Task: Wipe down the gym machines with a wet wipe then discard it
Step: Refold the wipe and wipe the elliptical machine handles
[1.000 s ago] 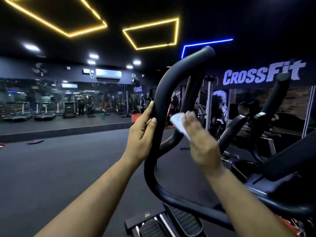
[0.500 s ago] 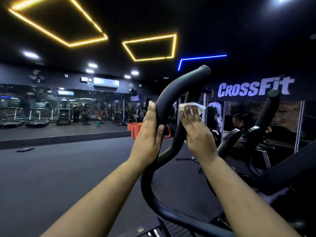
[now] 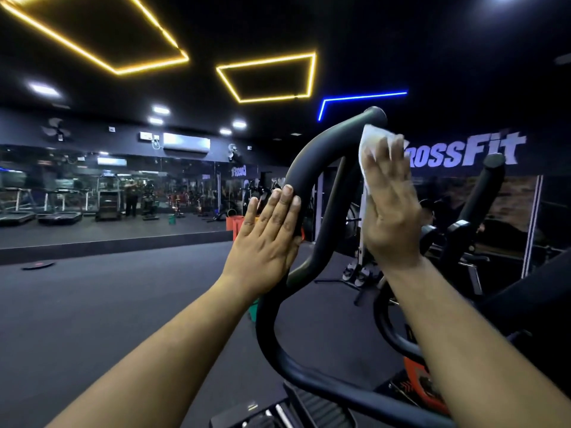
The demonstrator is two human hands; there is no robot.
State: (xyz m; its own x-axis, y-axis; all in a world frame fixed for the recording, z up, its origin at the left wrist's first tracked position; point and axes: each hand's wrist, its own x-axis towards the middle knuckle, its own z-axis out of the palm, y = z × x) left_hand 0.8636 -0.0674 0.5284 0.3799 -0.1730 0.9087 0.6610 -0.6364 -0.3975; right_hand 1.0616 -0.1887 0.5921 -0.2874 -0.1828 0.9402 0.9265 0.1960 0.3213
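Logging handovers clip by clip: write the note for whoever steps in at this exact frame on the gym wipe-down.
Left hand: fingers straight, pressed flat against the left side of the black handlebar, steadying it.
Right hand: fingers straight, pressing the white wet wipe against the bar's upper right side, just below the tip.
Done: wiping of this handlebar is under way; how much of it is clean cannot be told.
Left: finish this bar, wipe the second handlebar to the right and the rest of the machine, then discard the wipe. No bin is identifiable in view.
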